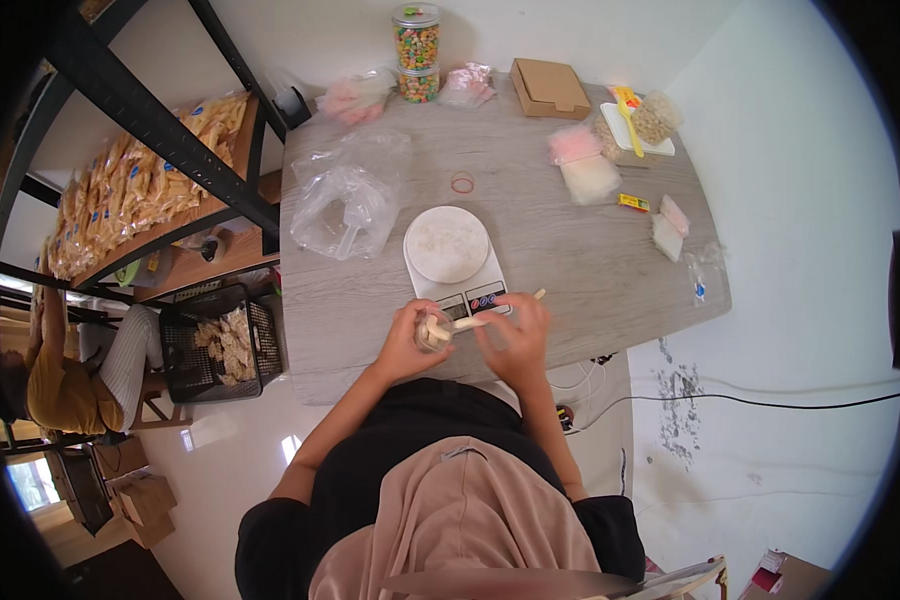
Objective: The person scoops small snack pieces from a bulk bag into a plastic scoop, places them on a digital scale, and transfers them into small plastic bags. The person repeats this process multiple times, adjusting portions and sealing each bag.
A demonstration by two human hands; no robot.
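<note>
My left hand [409, 341] holds a small clear plastic cup [424, 339] just in front of the scale. Pale snack sticks [439, 330] show at its mouth. In my right hand [521, 337], beside the cup, is a pale snack stick [468, 324] whose end points toward the cup's mouth. A pale tip [540, 294] also shows past my right fingers; whether it belongs to the same stick I cannot tell. Directly beyond both hands is a white digital kitchen scale [448, 244] with a bare round platform. My hands partly cover its display and buttons.
Clear plastic bags [349, 202] lie left on the wooden table [375, 315], a rubber band [462, 182] behind the scale. Jars [418, 56] and a cardboard box [551, 88] stand at the back. Left are a shelf of bagged snacks [142, 180], a black basket [217, 345] and another person [75, 382].
</note>
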